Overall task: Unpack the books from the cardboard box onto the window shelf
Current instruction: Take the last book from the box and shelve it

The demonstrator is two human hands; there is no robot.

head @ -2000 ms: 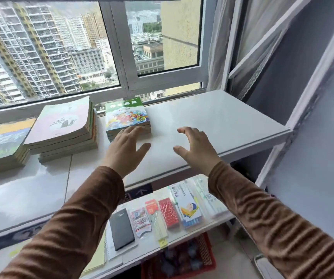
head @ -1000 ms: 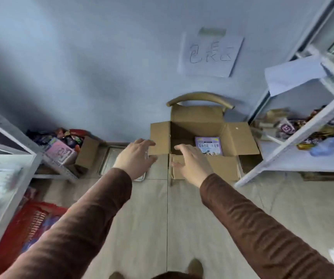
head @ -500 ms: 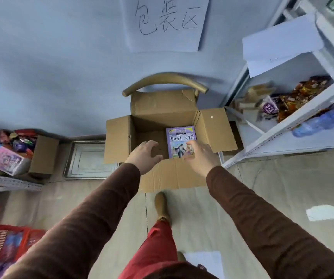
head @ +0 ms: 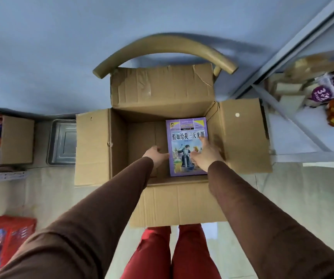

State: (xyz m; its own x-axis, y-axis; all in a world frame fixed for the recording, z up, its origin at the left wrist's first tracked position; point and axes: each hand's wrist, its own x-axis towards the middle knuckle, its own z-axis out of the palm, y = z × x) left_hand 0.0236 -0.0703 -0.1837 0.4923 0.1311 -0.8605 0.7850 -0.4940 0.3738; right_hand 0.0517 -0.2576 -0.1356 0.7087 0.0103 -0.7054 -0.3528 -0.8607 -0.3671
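The cardboard box (head: 174, 204) sits on a chair (head: 164, 49), a book (head: 186, 146) in its right half between both hands, a metal tray (head: 63, 146) left of it, shelving (head: 295, 125) right.

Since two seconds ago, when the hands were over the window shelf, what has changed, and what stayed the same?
The person turned from the shelf and stepped up to the cardboard box. Both hands went down inside: the left hand reached the left edge of the purple book, and the right hand came to lie on its cover. Unchanged: the book lies flat against the box's right wall, not lifted, and the flaps are open.
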